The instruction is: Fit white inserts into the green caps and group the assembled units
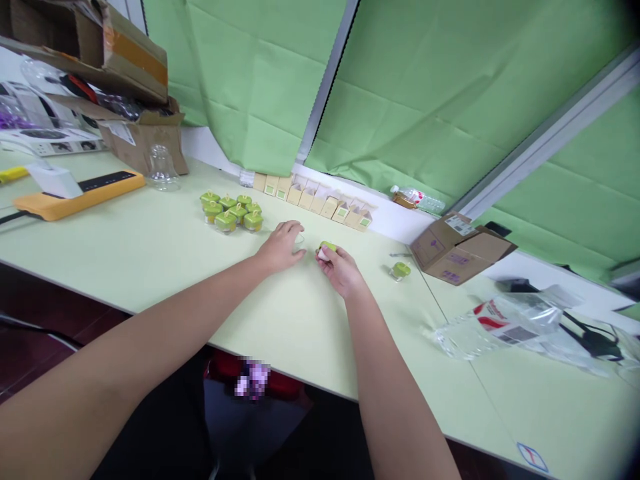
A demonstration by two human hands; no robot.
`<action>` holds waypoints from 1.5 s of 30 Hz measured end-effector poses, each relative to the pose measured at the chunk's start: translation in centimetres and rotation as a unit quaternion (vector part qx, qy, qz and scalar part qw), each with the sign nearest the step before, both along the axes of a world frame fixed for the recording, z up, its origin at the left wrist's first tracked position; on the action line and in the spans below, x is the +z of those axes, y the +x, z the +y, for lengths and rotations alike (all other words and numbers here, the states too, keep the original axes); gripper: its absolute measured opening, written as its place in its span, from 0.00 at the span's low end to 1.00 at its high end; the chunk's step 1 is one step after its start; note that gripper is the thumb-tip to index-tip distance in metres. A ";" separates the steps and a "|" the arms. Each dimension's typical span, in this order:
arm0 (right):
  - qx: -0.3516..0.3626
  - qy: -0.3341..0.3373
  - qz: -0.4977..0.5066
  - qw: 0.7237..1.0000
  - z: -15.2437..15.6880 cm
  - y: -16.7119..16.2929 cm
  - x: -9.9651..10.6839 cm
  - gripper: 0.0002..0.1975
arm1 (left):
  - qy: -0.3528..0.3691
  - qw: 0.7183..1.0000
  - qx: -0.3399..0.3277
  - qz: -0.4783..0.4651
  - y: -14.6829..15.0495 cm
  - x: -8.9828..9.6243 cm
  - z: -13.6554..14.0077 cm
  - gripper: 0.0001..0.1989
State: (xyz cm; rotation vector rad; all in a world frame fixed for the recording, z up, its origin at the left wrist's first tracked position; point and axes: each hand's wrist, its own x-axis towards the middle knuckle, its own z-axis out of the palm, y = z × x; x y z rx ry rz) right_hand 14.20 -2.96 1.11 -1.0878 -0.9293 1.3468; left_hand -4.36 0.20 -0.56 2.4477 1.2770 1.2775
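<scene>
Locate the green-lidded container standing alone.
In the head view, the lone container stands on the table, right of the right hand and just left of the purple-printed box.

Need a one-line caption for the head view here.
Right hand holding a small green item at a pale table, left hand beside it, green-topped containers grouped to the left.

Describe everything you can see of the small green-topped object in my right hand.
The small green-topped object has a bright yellowish-green upper part that looks like plastic. Your right hand grips it and hides most of its body. It is over the pale green tabletop; whether it touches is unclear. Your open left hand is apart from it.
</scene>
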 end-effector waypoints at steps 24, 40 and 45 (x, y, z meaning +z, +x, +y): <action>0.123 -0.049 -0.082 0.988 -0.9 0.1 0.8 0.09 | -0.061 0.969 -0.237 0.005 1.7 0.3 -1.5 0.30; 0.116 -0.038 -0.173 0.977 -0.6 0.1 0.3 0.08 | -0.079 0.964 -0.250 -0.049 1.7 0.2 -1.9 0.27; 0.105 -0.043 -0.161 0.980 -0.5 0.0 0.2 0.09 | -0.107 0.968 -0.220 -0.058 1.5 0.3 -1.8 0.25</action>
